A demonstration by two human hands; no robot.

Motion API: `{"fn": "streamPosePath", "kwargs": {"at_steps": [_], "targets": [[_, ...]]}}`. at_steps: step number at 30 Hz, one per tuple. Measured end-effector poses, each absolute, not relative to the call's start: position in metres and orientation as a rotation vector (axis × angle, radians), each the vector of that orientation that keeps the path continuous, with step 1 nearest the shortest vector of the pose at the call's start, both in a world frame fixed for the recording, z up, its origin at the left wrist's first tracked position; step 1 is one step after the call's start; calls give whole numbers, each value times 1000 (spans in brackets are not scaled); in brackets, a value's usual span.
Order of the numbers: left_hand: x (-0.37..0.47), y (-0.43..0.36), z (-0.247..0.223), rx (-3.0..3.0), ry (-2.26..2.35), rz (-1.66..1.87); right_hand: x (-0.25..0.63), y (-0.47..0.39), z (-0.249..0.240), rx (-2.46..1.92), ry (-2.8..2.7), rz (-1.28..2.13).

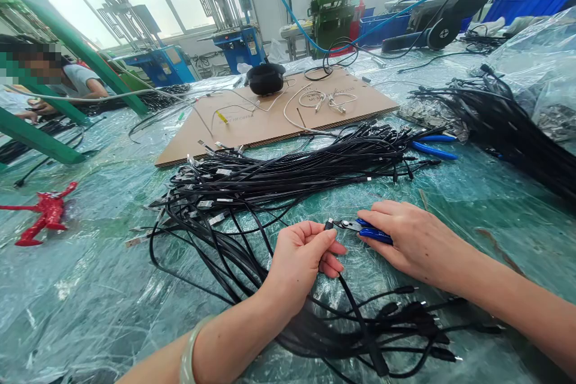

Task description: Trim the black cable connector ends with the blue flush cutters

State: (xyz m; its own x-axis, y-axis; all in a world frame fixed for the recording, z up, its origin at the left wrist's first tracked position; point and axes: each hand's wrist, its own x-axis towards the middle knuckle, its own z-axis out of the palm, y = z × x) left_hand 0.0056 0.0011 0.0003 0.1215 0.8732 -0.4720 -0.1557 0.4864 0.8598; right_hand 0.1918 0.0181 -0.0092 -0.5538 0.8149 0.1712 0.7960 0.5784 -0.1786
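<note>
My left hand pinches a black cable just behind its small plug, metal tip upward. Blue-handled cutting pliers are gripped in my right hand, their jaws close beside that plug; whether they touch it I cannot tell. The held cable runs down from my left hand into a loose bunch of black cables, whose plugs lie at the lower right. Beyond my hands stretches a thick pile of black cables, many with flat metal USB plugs at the left end.
Cardboard sheets bear a black round object and white cables. Another blue-handled tool lies by the pile. More cables are heaped right. A red figure lies left on the plastic-covered table; a person sits beyond green bars.
</note>
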Motion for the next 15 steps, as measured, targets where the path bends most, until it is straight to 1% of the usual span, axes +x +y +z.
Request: {"fn": "streamPosePath", "kwargs": {"at_steps": [7,15], "targets": [[6,0,-1,742,1235,870,192,18,-11,-1330,-2577,82],[6,2,-2,744,1226,857,191,18,-10,-1353,-2584,137]]}}
